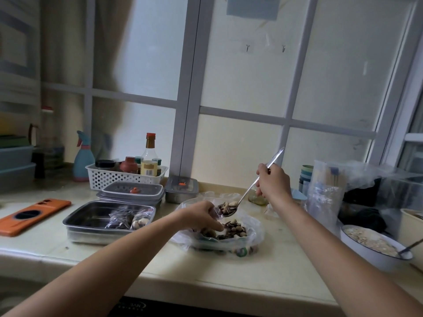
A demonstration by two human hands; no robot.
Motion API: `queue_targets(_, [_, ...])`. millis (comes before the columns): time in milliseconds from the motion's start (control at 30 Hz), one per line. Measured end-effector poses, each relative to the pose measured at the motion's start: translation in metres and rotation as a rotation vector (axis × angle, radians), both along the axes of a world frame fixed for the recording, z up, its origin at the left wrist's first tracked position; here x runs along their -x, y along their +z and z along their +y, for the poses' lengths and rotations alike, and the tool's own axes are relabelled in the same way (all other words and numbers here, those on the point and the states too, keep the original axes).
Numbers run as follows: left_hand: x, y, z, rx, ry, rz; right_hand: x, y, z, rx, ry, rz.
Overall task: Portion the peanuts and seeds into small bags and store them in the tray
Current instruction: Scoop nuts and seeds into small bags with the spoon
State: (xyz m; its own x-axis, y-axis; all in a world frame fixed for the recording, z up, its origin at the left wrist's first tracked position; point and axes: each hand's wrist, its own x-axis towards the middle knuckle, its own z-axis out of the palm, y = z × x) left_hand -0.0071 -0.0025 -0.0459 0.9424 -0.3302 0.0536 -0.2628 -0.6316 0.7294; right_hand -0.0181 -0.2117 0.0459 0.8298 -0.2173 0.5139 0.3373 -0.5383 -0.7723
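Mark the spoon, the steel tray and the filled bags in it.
spoon [247, 191], head view, handle just above the bowl.
steel tray [98, 235], head view, front wall.
filled bags [122, 220], head view, the dark seed bag.

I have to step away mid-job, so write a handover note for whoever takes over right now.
Left hand pinches the mouth of a small clear bag above the big bag of peanuts and seeds.
Right hand grips the long spoon. Its bowl is loaded and sits at the small bag's mouth.
Steel tray sits left of the big bag and holds two filled small bags.
Done: two bags filled and stored.
Left: tip in this spoonful, finish the bag, put it in the tray, then repeat. Plenty of mix remains.
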Motion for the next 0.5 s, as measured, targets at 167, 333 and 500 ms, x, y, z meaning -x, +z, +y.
queue_targets(167, [-0.006,-0.001,0.000,0.092,0.028,-0.006,0.005,0.006,0.009,0.087,0.058,-0.042])
queue_targets(333, [-0.007,-0.004,-0.010,0.185,0.044,-0.033,0.015,0.025,0.026,0.329,0.188,-0.194])
queue_targets(500, [-0.009,-0.009,-0.013,0.316,0.075,-0.024,0.016,0.036,0.043,0.550,0.239,-0.309])
